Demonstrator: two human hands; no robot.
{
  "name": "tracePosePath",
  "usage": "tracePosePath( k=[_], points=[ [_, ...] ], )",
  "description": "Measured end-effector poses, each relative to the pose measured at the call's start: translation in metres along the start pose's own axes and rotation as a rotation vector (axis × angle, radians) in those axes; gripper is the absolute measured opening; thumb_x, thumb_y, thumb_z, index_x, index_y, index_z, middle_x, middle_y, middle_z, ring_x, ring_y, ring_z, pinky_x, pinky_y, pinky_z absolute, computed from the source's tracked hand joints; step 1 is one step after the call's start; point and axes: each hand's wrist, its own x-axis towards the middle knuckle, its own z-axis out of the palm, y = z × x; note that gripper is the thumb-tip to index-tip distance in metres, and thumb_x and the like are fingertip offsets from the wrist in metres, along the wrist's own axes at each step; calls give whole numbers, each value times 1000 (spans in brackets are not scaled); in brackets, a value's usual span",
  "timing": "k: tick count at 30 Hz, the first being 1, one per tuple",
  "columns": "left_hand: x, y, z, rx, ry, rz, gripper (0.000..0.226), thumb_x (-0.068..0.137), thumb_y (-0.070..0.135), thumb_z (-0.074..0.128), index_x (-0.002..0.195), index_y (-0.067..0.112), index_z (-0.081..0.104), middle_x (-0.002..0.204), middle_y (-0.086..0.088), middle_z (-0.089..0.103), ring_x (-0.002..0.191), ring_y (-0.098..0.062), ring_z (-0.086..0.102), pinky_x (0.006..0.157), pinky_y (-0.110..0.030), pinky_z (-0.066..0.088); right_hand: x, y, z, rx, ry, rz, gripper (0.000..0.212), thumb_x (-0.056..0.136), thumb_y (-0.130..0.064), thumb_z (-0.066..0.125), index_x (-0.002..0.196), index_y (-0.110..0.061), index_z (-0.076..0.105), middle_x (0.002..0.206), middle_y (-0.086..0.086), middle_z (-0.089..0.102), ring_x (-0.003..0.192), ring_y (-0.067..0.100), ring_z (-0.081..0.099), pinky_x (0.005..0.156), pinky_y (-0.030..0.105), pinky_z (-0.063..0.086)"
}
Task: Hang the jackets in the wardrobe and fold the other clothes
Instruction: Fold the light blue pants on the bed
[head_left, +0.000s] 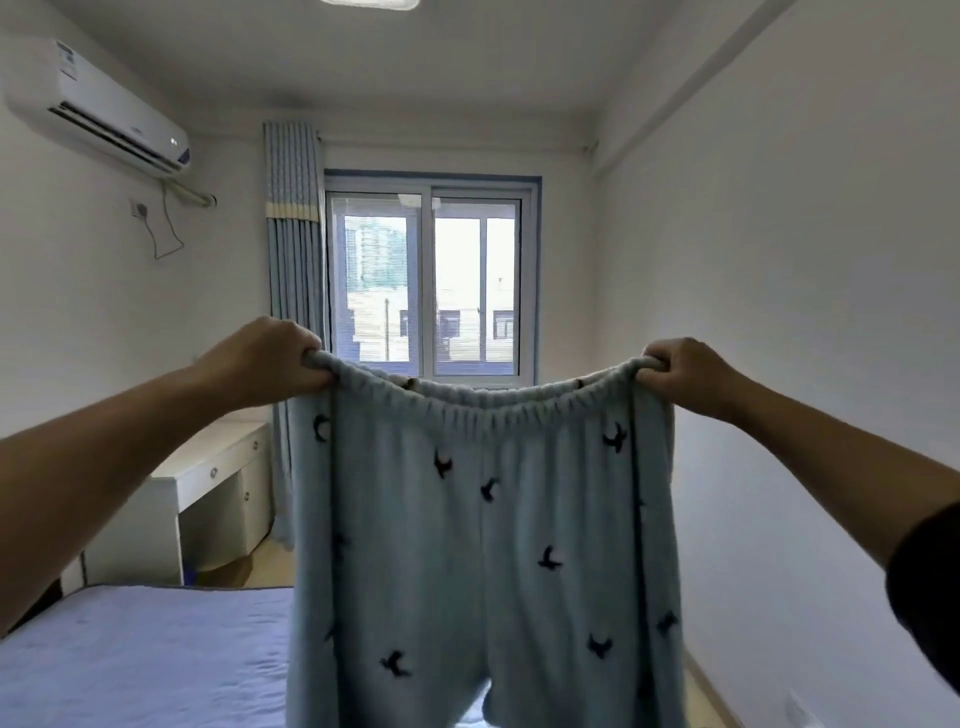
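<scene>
Light blue fleece trousers (483, 545) with small dark bird prints hang in the air in front of me, held up by the elastic waistband. My left hand (265, 364) grips the waistband's left end in a fist. My right hand (685, 376) grips its right end the same way. The waistband sags a little between the two hands. Both legs hang straight down over the bed and run past the bottom edge of the view. No wardrobe and no jackets are in sight.
A bed with a lilac-blue sheet (140, 660) fills the lower left. Beyond it, a white desk with drawers (218, 483) stands against the left wall beside a blue curtain (296, 270) and a window (431, 280). A plain white wall (805, 312) runs along the right.
</scene>
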Motion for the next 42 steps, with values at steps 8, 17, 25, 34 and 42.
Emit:
tracePosePath(
  k=[8,17,25,34,42],
  points=[
    [1,25,19,-565,-33,-691,25,76,15,73,90,12,53,83,-9,58,69,-21,60,48,-29,51,-5,-7,23,346,33,312,15,86,-16,61,73,-13,55,76,5,55,68,15,48,55,25,39],
    [-41,38,64,-48,-505,-327,17,76,12,52,73,28,53,80,7,58,70,-9,52,54,-23,36,-47,16,67,9,-311,189,23,80,-1,58,93,-15,70,84,-2,64,84,16,58,62,11,39],
    [-34,39,11,187,63,378,25,65,6,78,75,22,62,76,5,63,71,-16,60,68,-29,42,-50,-6,23,-147,-64,-477,15,87,-2,52,85,-17,54,83,1,57,71,21,55,62,22,43],
    [10,110,-14,-20,411,463,7,76,13,66,83,13,66,94,-4,66,92,-22,60,84,-29,41,-23,-98,18,125,54,-711,22,86,5,61,101,-9,63,94,1,66,84,11,62,78,13,50],
    [8,139,8,-217,481,378,16,70,9,80,77,14,67,86,0,58,82,-16,53,70,-32,49,-18,-106,38,568,-208,-589,21,79,6,71,98,4,63,109,8,62,106,19,62,89,37,55]
  ],
)
